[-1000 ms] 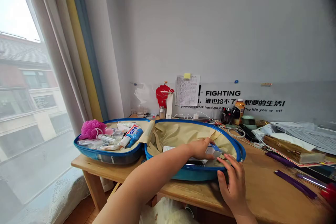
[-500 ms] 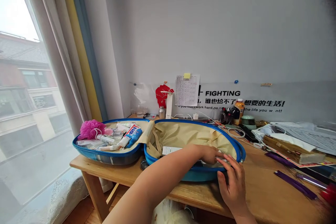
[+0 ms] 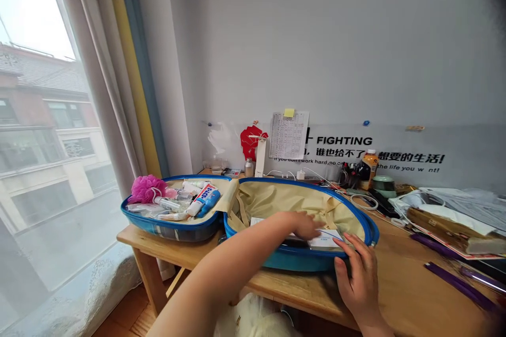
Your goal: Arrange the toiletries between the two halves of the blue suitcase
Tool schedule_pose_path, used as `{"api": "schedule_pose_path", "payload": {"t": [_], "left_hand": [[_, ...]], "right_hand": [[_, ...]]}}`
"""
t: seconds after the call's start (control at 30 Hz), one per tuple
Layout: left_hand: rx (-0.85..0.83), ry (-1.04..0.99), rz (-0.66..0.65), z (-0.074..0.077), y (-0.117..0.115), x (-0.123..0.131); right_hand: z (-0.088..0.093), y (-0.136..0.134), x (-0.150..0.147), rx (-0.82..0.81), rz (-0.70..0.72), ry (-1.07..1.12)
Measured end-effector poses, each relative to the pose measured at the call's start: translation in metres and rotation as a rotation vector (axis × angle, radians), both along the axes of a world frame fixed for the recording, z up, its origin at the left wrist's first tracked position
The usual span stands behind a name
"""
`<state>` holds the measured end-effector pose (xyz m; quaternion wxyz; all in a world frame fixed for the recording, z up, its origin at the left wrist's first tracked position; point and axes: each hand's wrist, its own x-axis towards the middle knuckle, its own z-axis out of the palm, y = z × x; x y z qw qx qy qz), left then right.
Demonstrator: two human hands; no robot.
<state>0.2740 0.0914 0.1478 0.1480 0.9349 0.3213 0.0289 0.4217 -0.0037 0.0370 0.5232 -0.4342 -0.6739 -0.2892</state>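
A blue hard-shell suitcase (image 3: 290, 262) lies open on a wooden desk (image 3: 399, 295), lined in beige cloth. My left hand (image 3: 303, 224) reaches into its right half, and the fingers lie stretched on the left end of a flat white box with blue print (image 3: 327, 239). That box lies flat near the front wall, beside a dark flat item (image 3: 294, 243). My right hand (image 3: 358, 274) rests open against the suitcase's front rim, fingers spread, holding nothing. The left half (image 3: 169, 227) holds a pink bath puff (image 3: 144, 188), a toothpaste tube (image 3: 201, 198) and several small bottles.
Along the wall stand an orange-capped bottle (image 3: 370, 164), a green cup (image 3: 382, 183), cables and a small metal flask (image 3: 249, 167). Papers and a bag (image 3: 446, 216) and purple strips (image 3: 458, 285) cover the desk's right side. Curtains and a window are at the left.
My left hand carried the white box down into the suitcase's right half and laid it flat. The view has shifted slightly left. My right hand has stayed on the rim.
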Motion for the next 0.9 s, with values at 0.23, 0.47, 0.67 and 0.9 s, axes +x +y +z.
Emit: {"api": "schedule_pose_path", "payload": {"t": [0.23, 0.47, 0.67, 0.9], "left_hand": [[0.225, -0.006, 0.45, 0.049, 0.012, -0.187], [0.192, 0.355, 0.885, 0.032, -0.005, -0.364], [0.209, 0.578, 0.898, 0.011, -0.013, -0.399], [0.292, 0.632, 0.813, 0.027, -0.008, -0.397]], "right_hand": [[-0.001, 0.001, 0.001, -0.019, -0.003, 0.005], [0.003, 0.001, -0.001, 0.011, 0.014, 0.005], [0.002, 0.001, -0.002, 0.021, 0.012, 0.013], [0.002, 0.0, -0.001, 0.003, -0.004, 0.013]]}}
